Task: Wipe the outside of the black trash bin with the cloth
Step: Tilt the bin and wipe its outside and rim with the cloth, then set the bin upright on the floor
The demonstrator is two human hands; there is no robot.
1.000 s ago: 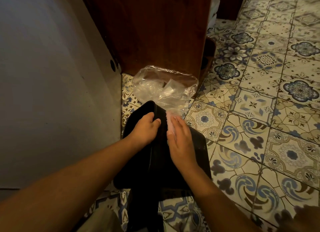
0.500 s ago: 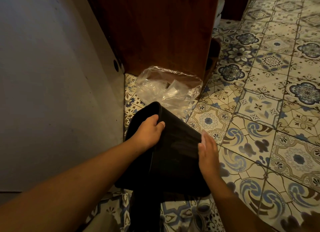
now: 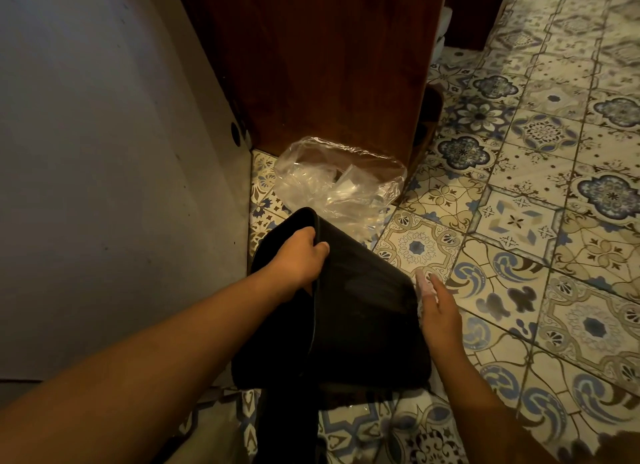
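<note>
The black trash bin (image 3: pixel 363 311) is tipped over toward the left, its opening facing the wall and its side turned up. My left hand (image 3: pixel 301 255) grips the bin's rim near the top, fingers curled over the edge. My right hand (image 3: pixel 440 311) lies flat against the bin's right side, pressing a small pale cloth (image 3: pixel 423 285) onto it. Only a bit of the cloth shows beyond my fingertips and under my palm.
A crumpled clear plastic bag (image 3: pixel 332 183) lies on the patterned tile floor (image 3: pixel 519 255) just behind the bin. A dark wooden cabinet (image 3: pixel 325 58) stands behind that. A grey wall (image 3: pixel 104 169) closes the left side. A dark strip (image 3: pixel 287 425) runs below the bin.
My right hand with the cloth has slid from the bin's upper face near the rim across and down to its right edge. My left hand has kept its grip on the rim.
</note>
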